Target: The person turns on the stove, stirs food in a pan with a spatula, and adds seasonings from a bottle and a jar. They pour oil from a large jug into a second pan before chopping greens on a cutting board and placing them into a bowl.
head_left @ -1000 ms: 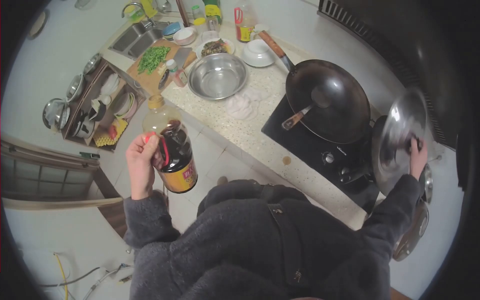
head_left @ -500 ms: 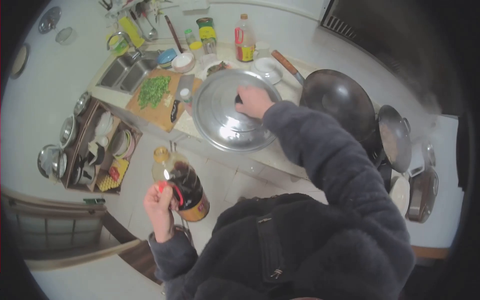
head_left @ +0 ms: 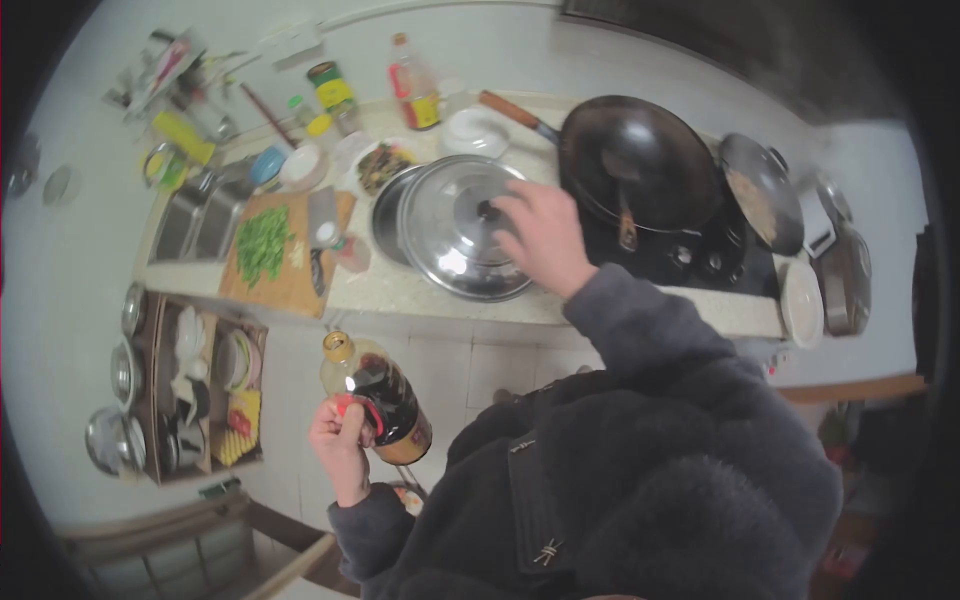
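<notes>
My left hand [head_left: 342,450] is closed round the red handle of a large soy sauce bottle [head_left: 390,400], which holds dark liquid and is tilted over the floor in front of the counter. The bottle has a yellowish neck ring. On the counter, a shiny metal lid [head_left: 450,255] leans partly over a dark round pan [head_left: 390,222], whose left side shows beyond the lid's edge. My right hand [head_left: 545,235] is over the lid beside its black knob [head_left: 487,210], fingers spread and thumb apart.
A wok [head_left: 640,150] with a wooden handle stands on the black stove [head_left: 650,255], a ladle inside it. Left of the lid, a cutting board [head_left: 285,290] carries chopped greens [head_left: 262,240] and a cleaver [head_left: 322,215]. A plate of food [head_left: 382,165] and a bottle [head_left: 413,90] stand behind.
The lid has come down onto the counter, and my right hand's fingers have spread from its knob. The view has turned, showing more of the stove. My left hand keeps the bottle.
</notes>
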`<act>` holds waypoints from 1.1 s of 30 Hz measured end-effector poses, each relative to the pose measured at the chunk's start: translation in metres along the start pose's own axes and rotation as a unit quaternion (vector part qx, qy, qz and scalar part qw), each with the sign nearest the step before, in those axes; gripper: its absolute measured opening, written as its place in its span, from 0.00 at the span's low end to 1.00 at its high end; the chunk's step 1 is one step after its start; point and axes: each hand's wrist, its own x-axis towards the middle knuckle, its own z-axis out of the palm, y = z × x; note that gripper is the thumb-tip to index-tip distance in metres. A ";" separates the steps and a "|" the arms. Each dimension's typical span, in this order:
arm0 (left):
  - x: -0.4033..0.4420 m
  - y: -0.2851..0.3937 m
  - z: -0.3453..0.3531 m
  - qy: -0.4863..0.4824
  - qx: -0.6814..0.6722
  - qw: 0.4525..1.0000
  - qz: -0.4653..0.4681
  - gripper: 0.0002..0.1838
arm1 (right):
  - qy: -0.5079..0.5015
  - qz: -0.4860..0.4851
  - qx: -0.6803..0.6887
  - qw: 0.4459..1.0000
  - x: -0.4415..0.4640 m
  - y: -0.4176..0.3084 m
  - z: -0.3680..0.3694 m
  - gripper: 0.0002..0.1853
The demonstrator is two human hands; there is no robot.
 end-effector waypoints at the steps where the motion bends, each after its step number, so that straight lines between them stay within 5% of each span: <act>1: 0.005 0.007 0.007 -0.018 0.003 1.000 -0.002 0.18 | 0.025 0.062 -0.013 0.998 -0.010 0.018 -0.020 0.20; 3: 0.013 0.020 0.020 -0.048 0.009 0.999 -0.004 0.18 | 0.066 0.157 -0.034 0.985 -0.033 0.052 -0.051 0.19; 4: 0.016 0.027 0.027 -0.084 0.013 0.996 0.002 0.18 | 0.026 0.297 0.053 0.953 -0.046 0.073 -0.055 0.19; 6: 0.030 0.040 0.050 -0.161 0.022 0.986 0.022 0.16 | -0.032 0.545 0.232 0.805 -0.073 0.119 -0.059 0.22; 9: 0.045 0.055 0.081 -0.224 0.023 0.973 0.050 0.15 | -0.019 0.590 0.439 0.678 -0.066 0.113 -0.075 0.15; 12: 0.049 0.077 0.129 -0.280 0.040 0.957 0.065 0.16 | -0.028 0.599 0.498 0.626 -0.062 0.107 -0.081 0.20; 15: 0.054 0.097 0.180 -0.322 0.056 0.938 0.116 0.12 | -0.105 0.579 0.503 0.634 -0.060 0.094 -0.082 0.27; 18: 0.035 0.127 0.238 -0.340 0.051 0.931 0.119 0.18 | -0.112 0.582 0.577 0.563 -0.066 0.102 -0.078 0.37; 21: 0.013 0.152 0.294 -0.361 0.064 0.915 0.168 0.17 | -0.115 0.543 0.690 0.464 -0.079 0.135 -0.114 0.11; 24: -0.008 0.169 0.353 -0.384 0.069 0.905 0.170 0.22 | -0.105 0.477 0.748 0.450 -0.117 0.181 -0.180 0.09; 27: -0.022 0.179 0.416 -0.401 0.092 0.902 0.128 0.19 | -0.121 0.374 0.755 0.524 -0.170 0.233 -0.239 0.20; 29: -0.035 0.176 0.456 -0.434 0.125 0.888 0.088 0.18 | -0.100 0.427 0.688 0.578 -0.199 0.269 -0.278 0.13; 33: -0.055 0.159 0.533 -0.493 0.167 0.853 0.035 0.16 | -0.050 0.495 0.548 0.673 -0.243 0.342 -0.348 0.13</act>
